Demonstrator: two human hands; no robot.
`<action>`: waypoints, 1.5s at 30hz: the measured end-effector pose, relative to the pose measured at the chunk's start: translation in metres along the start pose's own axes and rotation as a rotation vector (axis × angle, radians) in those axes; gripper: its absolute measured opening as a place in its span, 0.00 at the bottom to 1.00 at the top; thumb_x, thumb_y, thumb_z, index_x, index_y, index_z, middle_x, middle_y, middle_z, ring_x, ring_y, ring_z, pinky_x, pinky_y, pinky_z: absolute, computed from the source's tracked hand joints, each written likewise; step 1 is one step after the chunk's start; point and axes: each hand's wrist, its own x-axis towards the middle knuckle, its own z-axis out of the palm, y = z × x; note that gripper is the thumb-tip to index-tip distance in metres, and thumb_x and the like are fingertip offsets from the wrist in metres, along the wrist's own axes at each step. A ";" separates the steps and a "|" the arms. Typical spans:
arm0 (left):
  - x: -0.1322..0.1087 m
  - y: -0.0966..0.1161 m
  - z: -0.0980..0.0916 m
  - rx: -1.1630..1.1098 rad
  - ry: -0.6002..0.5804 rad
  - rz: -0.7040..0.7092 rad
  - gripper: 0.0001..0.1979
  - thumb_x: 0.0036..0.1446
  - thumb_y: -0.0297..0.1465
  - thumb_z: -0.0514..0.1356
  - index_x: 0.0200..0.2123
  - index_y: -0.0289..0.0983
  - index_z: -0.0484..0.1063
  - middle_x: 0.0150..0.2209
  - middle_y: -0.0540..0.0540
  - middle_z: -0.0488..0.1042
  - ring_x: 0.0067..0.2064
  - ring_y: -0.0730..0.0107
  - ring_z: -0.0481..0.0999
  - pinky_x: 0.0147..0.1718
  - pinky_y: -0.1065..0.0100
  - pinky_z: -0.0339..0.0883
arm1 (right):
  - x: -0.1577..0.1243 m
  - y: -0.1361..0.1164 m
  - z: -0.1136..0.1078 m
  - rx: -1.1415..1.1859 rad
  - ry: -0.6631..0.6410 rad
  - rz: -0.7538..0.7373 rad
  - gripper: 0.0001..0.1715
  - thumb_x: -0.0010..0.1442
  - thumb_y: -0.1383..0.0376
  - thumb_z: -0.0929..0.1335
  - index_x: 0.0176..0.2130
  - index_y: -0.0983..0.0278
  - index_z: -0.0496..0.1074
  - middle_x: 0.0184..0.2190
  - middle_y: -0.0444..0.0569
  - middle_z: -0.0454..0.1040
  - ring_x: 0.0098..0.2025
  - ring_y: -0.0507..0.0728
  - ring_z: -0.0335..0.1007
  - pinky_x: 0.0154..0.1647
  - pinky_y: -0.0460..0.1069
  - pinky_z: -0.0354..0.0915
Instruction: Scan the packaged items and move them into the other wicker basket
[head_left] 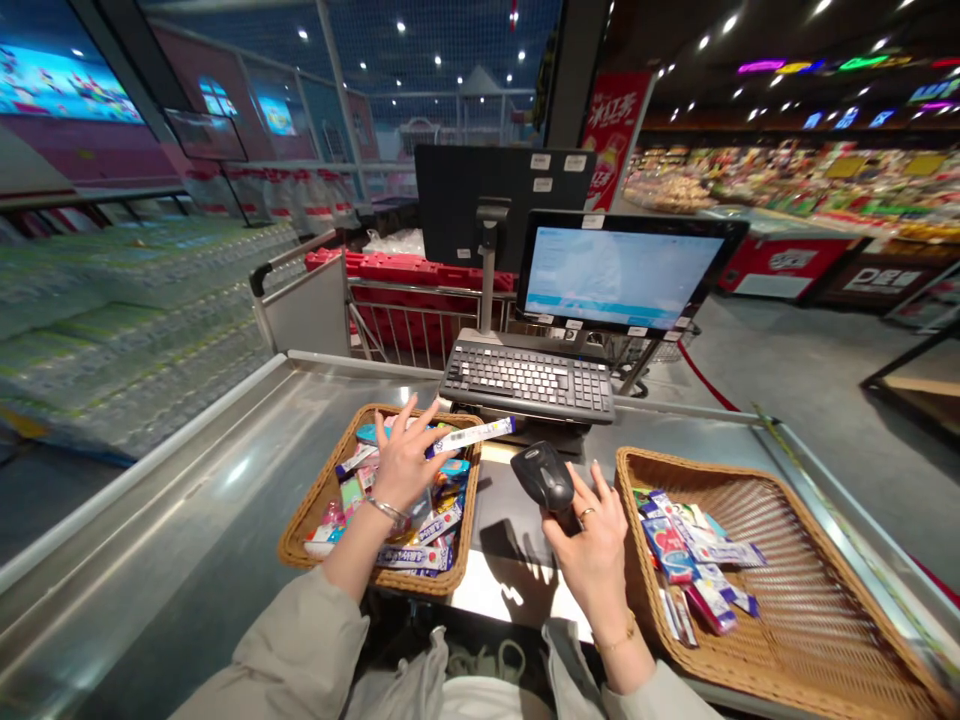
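My left hand (405, 462) is over the left wicker basket (294, 535). It pinches a long, slim white packet with blue ends (474, 436) between thumb and finger, the other fingers fanned out. The packet points right, past the basket's rim, with a barcode-like patch on it. Beneath the hand the basket holds a heap of small colourful packets (416, 556), partly hidden by my hand and wrist. My right hand (596, 540) grips a black handheld barcode scanner (544, 474) by its handle. The scanner's head is tilted up and left, apart from the packet.
Right of the scanner stands a second wicker basket (814, 600) with several similar packets (675, 550) at its left. Behind are a keyboard (529, 380), a lit screen (619, 272) and a dark monitor back (450, 200). A metal counter edge (150, 455) runs along the left.
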 end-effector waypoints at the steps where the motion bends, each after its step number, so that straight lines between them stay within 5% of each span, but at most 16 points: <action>1: 0.002 0.004 0.002 -0.011 0.002 0.006 0.12 0.55 0.38 0.64 0.44 0.48 0.77 0.60 0.46 0.69 0.67 0.44 0.56 0.61 0.27 0.34 | 0.000 -0.001 -0.001 0.000 0.002 0.002 0.20 0.56 0.62 0.66 0.48 0.62 0.74 0.54 0.52 0.74 0.66 0.68 0.54 0.63 0.70 0.51; 21: 0.023 0.051 0.038 -0.145 0.002 0.093 0.14 0.57 0.40 0.63 0.46 0.47 0.76 0.62 0.46 0.67 0.68 0.46 0.54 0.62 0.27 0.33 | -0.007 0.000 -0.015 -0.058 0.050 -0.018 0.21 0.55 0.65 0.67 0.49 0.63 0.73 0.53 0.51 0.75 0.65 0.68 0.56 0.64 0.69 0.51; 45: 0.028 0.055 0.044 -0.197 0.014 0.109 0.13 0.56 0.38 0.64 0.46 0.47 0.76 0.61 0.47 0.68 0.68 0.48 0.55 0.62 0.29 0.33 | -0.005 -0.009 -0.017 -0.025 -0.011 -0.037 0.22 0.56 0.66 0.67 0.51 0.61 0.72 0.54 0.51 0.74 0.67 0.68 0.52 0.63 0.71 0.51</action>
